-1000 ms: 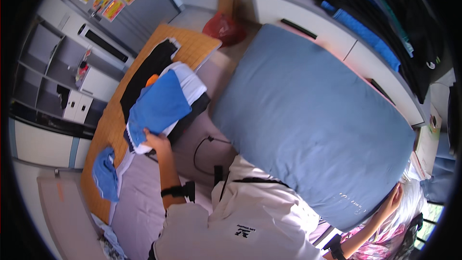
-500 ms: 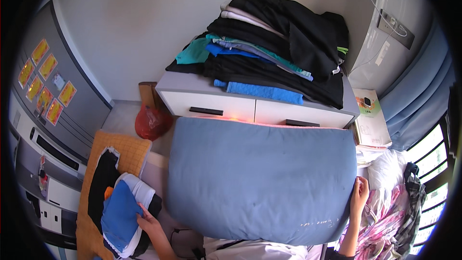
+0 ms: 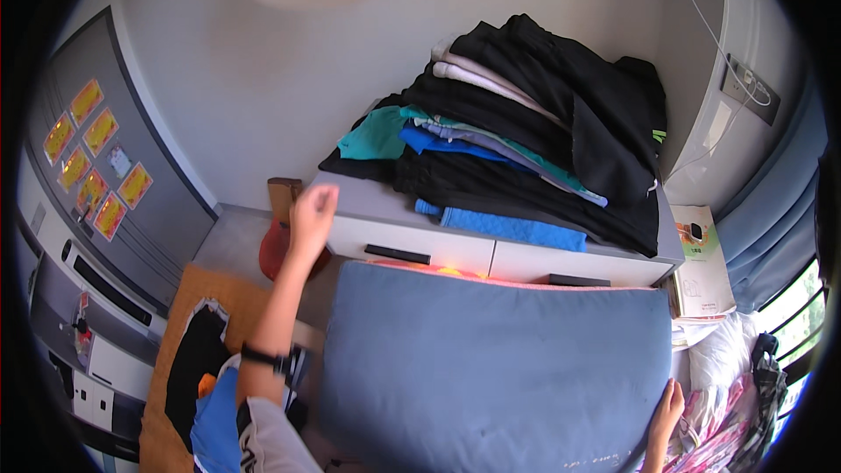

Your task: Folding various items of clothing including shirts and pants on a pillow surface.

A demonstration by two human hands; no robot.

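Note:
My left hand (image 3: 313, 215) is raised in front of the white drawer unit (image 3: 438, 250), fingers loosely curled, holding nothing, close to the unit's left corner. A dark band sits on that wrist. My right hand (image 3: 667, 409) rests on the right edge of a large blue-grey cushion (image 3: 491, 368) at the lower right. On top of the drawer unit lies a big heap of clothes (image 3: 526, 131), mostly black, with teal, blue and white pieces.
A grey cabinet with yellow stickers (image 3: 96, 166) stands at the left. A wooden table (image 3: 188, 333) below it carries black and blue clothes (image 3: 206, 385). A red object (image 3: 272, 254) lies on the floor. A book (image 3: 705, 263) sits right of the drawers.
My left hand has left the blue garment on the wooden table and risen toward the drawer unit. The view has tilted up from the table to the drawers and clothes heap.

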